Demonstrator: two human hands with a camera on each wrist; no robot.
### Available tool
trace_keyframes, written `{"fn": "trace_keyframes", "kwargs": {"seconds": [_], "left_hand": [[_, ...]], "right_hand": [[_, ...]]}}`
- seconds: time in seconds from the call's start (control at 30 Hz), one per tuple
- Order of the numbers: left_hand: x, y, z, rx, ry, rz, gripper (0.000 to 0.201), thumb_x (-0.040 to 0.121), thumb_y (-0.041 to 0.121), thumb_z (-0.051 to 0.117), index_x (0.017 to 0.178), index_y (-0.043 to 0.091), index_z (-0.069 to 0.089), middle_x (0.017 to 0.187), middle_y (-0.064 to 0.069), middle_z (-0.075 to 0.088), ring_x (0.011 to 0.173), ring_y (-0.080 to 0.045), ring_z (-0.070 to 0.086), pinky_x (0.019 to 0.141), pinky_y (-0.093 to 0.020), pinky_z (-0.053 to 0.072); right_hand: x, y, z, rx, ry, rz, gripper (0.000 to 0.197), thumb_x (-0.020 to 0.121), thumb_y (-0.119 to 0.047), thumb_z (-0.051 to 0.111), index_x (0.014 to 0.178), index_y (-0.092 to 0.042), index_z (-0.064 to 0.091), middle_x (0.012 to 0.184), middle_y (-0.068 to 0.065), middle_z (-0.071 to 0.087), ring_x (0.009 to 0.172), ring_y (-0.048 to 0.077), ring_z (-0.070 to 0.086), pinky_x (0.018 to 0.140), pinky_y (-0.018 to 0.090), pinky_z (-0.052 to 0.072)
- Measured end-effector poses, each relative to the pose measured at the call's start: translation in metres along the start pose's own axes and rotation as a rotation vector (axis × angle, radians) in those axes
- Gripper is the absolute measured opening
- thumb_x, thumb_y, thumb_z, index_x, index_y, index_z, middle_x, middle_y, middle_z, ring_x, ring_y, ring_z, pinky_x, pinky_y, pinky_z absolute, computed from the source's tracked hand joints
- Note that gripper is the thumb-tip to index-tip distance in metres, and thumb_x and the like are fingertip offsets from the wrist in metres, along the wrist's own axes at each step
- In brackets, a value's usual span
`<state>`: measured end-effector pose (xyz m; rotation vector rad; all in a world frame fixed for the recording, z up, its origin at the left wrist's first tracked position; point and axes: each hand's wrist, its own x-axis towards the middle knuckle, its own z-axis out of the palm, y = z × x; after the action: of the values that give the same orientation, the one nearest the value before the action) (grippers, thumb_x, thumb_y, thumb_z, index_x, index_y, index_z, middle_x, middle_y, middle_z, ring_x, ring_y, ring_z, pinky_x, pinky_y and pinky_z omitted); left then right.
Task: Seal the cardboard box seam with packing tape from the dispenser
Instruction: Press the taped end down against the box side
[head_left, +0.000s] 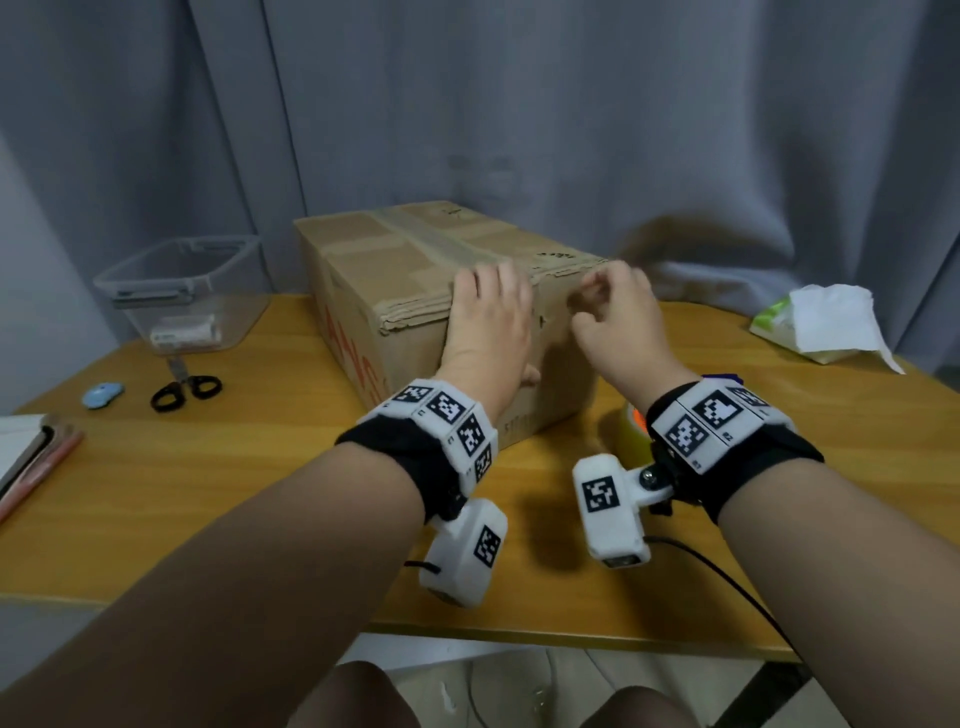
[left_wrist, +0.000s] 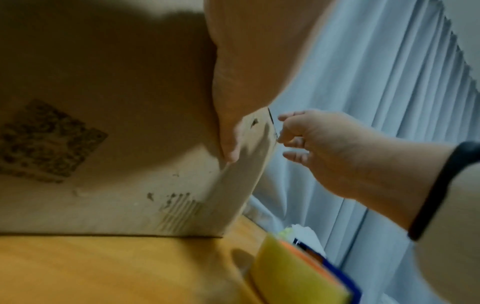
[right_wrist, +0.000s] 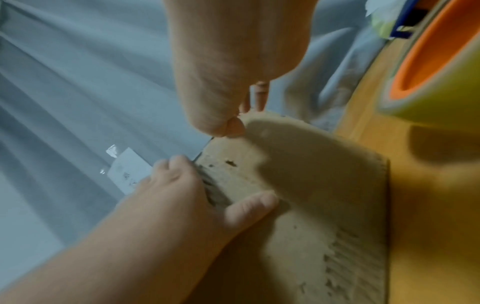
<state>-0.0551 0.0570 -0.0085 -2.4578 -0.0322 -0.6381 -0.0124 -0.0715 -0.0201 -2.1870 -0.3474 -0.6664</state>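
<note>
A brown cardboard box (head_left: 395, 275) lies on the wooden table (head_left: 260, 509), with a strip of tape (head_left: 441, 239) running along its top seam. My left hand (head_left: 488, 312) lies flat over the near top edge where the strip ends, thumb down on the front face (right_wrist: 249, 207). My right hand (head_left: 613, 312), fingers curled, pinches the box's top edge (right_wrist: 259, 121) just right of it. The left wrist view shows those fingertips (left_wrist: 288, 133) at the corner. The tape dispenser (head_left: 631, 431), with a yellow roll, orange core and blue frame (left_wrist: 298, 271), lies on the table behind my right wrist.
A clear plastic bin (head_left: 182, 291) stands at the back left, with black scissors (head_left: 184, 389) and a small blue object (head_left: 102, 395) in front of it. A notebook (head_left: 26, 462) lies at the left edge and a tissue pack (head_left: 821, 322) at the right. A grey curtain (head_left: 519, 104) hangs behind.
</note>
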Motion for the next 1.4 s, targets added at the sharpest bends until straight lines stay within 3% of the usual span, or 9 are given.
{"fn": "trace_keyframes", "kwargs": {"seconds": [0.23,0.67,0.83,1.0,1.13,1.2,1.27,1.33,1.4], "left_hand": [[0.023,-0.04,-0.018,-0.328,0.095,0.111,0.036,0.099,0.037,0.038,0.118,0.014,0.057,0.115,-0.008,0.058,0.105,-0.031,0.056,0.08,-0.038,0.041],[0.005,-0.045,-0.001,-0.4,0.155,0.152,0.034,0.099,0.041,0.036,0.118,0.018,0.054,0.111,-0.003,0.066,0.1,-0.026,0.062,0.077,-0.033,0.04],[-0.008,-0.058,0.005,-0.515,0.259,0.258,0.037,0.099,0.043,0.032,0.118,0.024,0.058,0.101,-0.001,0.07,0.088,-0.025,0.064,0.072,-0.033,0.042],[-0.012,-0.061,0.002,-0.542,0.251,0.261,0.039,0.099,0.042,0.031,0.116,0.021,0.059,0.102,-0.002,0.069,0.09,-0.025,0.064,0.076,-0.035,0.045],[-0.008,-0.041,-0.011,-0.392,0.202,0.198,0.046,0.098,0.05,0.03,0.11,0.013,0.054,0.107,-0.006,0.063,0.099,-0.026,0.059,0.078,-0.034,0.041],[-0.005,-0.029,-0.012,-0.351,0.144,0.142,0.053,0.096,0.055,0.028,0.114,0.011,0.052,0.116,-0.008,0.061,0.108,-0.028,0.056,0.083,-0.035,0.04],[-0.004,-0.022,-0.011,-0.355,0.123,0.087,0.058,0.093,0.06,0.028,0.114,0.011,0.051,0.118,-0.009,0.061,0.11,-0.028,0.055,0.085,-0.036,0.039],[-0.003,-0.021,-0.009,-0.363,0.14,0.072,0.059,0.091,0.063,0.029,0.109,0.013,0.052,0.112,-0.008,0.063,0.106,-0.028,0.057,0.082,-0.035,0.039],[-0.002,-0.025,-0.007,-0.363,0.173,0.098,0.057,0.09,0.065,0.029,0.101,0.014,0.053,0.1,-0.007,0.066,0.093,-0.026,0.061,0.074,-0.034,0.036]], "right_hand": [[0.025,-0.021,0.0,-0.34,-0.463,-0.144,0.07,0.084,-0.029,0.059,0.145,-0.041,0.027,0.159,-0.009,0.012,0.146,0.024,-0.003,0.114,0.054,-0.006],[0.007,-0.02,-0.008,-0.275,-0.221,-0.181,0.048,0.081,-0.048,0.067,0.127,-0.05,0.052,0.129,-0.012,0.045,0.121,0.021,0.029,0.1,0.041,0.027],[-0.004,-0.009,-0.028,0.044,0.0,-0.195,0.019,0.087,-0.02,0.06,0.102,-0.026,0.07,0.101,-0.002,0.064,0.101,0.02,0.056,0.093,0.036,0.044],[-0.027,0.026,-0.058,-0.244,0.247,0.248,0.035,0.081,-0.01,0.059,0.115,-0.011,0.05,0.121,0.014,0.05,0.115,0.033,0.046,0.097,0.042,0.037],[-0.045,0.055,-0.062,-0.285,-0.041,0.807,0.085,0.082,-0.021,0.069,0.145,-0.002,0.016,0.129,0.021,0.048,0.122,0.036,0.046,0.094,0.043,0.044],[-0.05,0.061,-0.056,-0.389,-0.233,0.808,0.064,0.088,-0.021,0.065,0.136,0.008,0.034,0.09,0.014,0.058,0.1,0.032,0.059,0.066,0.032,0.048],[-0.055,0.065,-0.055,-0.445,-0.271,0.756,0.016,0.092,-0.014,0.059,0.085,0.0,0.058,0.07,0.01,0.052,0.079,0.03,0.057,0.053,0.03,0.041],[-0.059,0.068,-0.056,-0.38,-0.19,0.756,0.024,0.092,-0.007,0.055,0.069,-0.001,0.049,0.079,0.015,0.056,0.08,0.032,0.054,0.062,0.034,0.041],[-0.061,0.065,-0.059,-0.244,-0.032,0.778,0.007,0.091,-0.002,0.052,0.091,0.005,0.055,0.096,0.019,0.059,0.091,0.037,0.058,0.067,0.034,0.041]]}}
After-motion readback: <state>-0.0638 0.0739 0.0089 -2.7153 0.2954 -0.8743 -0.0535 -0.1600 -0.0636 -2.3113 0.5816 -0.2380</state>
